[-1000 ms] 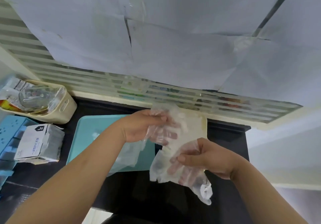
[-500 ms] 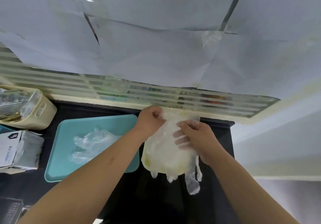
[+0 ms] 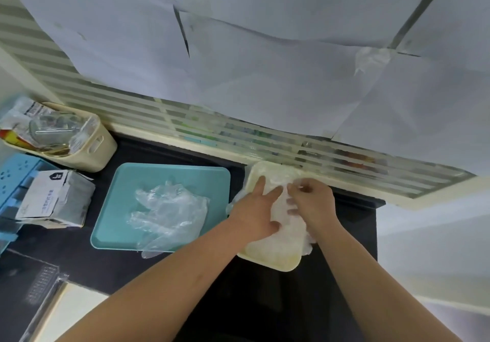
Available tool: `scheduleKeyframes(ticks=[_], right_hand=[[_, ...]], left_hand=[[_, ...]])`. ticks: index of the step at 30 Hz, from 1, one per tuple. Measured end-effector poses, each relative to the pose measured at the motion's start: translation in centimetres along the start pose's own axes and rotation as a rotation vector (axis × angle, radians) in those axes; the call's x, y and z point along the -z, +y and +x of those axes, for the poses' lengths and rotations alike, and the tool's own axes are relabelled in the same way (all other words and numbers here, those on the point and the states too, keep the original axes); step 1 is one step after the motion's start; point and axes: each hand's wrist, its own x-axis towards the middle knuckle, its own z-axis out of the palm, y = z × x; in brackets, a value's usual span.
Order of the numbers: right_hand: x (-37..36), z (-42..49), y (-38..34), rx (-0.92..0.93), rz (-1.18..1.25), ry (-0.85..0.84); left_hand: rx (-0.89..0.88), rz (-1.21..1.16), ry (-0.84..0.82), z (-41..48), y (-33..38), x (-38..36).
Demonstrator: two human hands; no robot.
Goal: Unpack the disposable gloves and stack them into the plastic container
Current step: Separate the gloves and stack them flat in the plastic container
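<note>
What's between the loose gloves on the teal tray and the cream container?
No separate object. The loose gloves lie on the teal tray; the container sits just beside it across a bare strip of black counter. But the left hand and right hand lie on the container's stack, covering the drop spot.

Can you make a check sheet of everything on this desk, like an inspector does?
Surface: black counter, partly covered.
Job's things: cream container right of a teal tray; stacked gloves fill the container; loose gloves lie on the tray; glove box at left.
Clutter: beige basket of bits; blue rack at far left.
Hands: left hand presses flat on the stacked gloves; right hand pinches them.
Cables: nothing seen.
Surroundings: paper sheets cover the striped window behind.
</note>
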Motion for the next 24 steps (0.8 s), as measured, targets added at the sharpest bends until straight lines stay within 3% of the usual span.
scheduleKeyframes(ticks=[4,8,10,13,15,17,20,24], right_hand=[[0.8,-1.6,-0.2,0.231,-0.214,0.156],[0.1,-2.7,-0.6,0.259,-0.203,0.111],[-0.9,-3.3,-1.0,0.262,-0.210,0.091],[-3.3,-4.1,-1.8,0.318,-0.219,0.072],[-5.4,-4.7,-2.3,0.346,-0.202,0.023],[-8.9,-5.5,-2.5,0.337,-0.149,-0.074],[-13.5,-6.5,-1.9,0.276,-0.144,-0.211],[-17.7,-7.2,-0.3,0.109,-0.153,-0.283]], left_hand=[[0.088,0.073,-0.108,1.7,1.1,-1.2],[0.040,0.039,-0.107,2.3,0.8,-1.8],[-0.054,-0.027,0.033,1.1,0.2,-1.1],[-0.219,-0.200,0.418,-2.3,-2.8,0.1],[-0.159,-0.276,0.562,-4.1,-6.1,-0.1],[0.048,-0.270,0.495,-5.6,-11.1,-0.9],[0.327,-0.158,0.225,-6.8,-18.5,-3.4],[0.350,-0.196,0.146,-7.0,-23.6,-5.2]])
